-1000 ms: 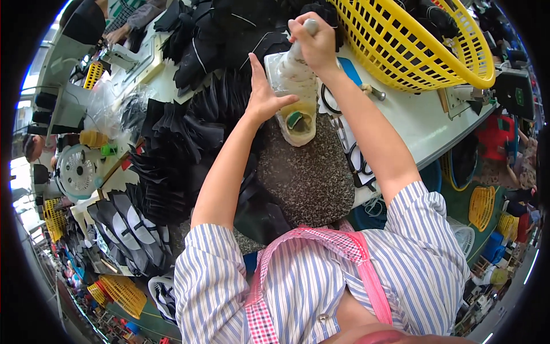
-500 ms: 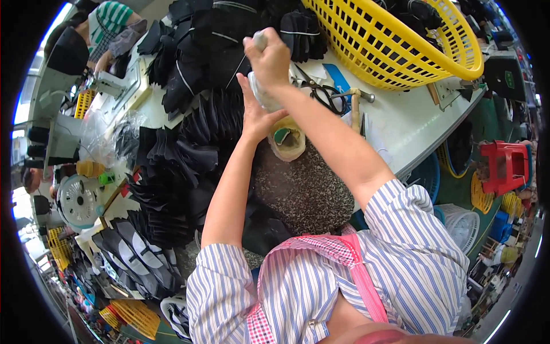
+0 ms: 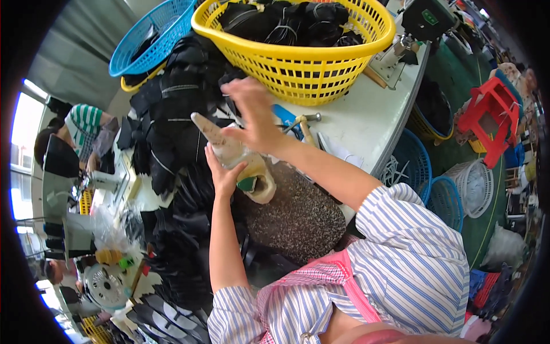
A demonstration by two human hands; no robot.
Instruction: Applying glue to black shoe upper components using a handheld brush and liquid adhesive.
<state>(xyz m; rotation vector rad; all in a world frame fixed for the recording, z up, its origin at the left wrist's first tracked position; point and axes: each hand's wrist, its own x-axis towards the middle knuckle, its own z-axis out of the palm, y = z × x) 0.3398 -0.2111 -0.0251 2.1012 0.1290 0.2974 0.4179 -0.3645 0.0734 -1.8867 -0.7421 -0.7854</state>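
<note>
A whitish, stained bottle-like container (image 3: 220,139) with a long tapered tip lies tilted over the dark speckled stone slab (image 3: 298,215). Beside its wide end is a cream-coated cup-shaped opening (image 3: 262,186) with something green inside; I cannot tell whether the two are one piece. My left hand (image 3: 222,175) is around the container's near side, thumb spread toward the opening. Over the container, my right hand (image 3: 255,117) is off the tip, its fingers stretched out and blurred. Stacked black cut pieces (image 3: 192,200) lie just left of my left hand.
A yellow basket (image 3: 298,54) of black bundles stands at the back, with a blue basket (image 3: 152,40) to its left. A hammer (image 3: 306,127) lies on the white table (image 3: 366,109). A red stool (image 3: 490,117) is at the right. Another person (image 3: 86,129) sits far left.
My right hand has let go of the tapered tip, and its fingers have opened. The container now tilts to the left, still with my left hand around it. The whole view has turned.
</note>
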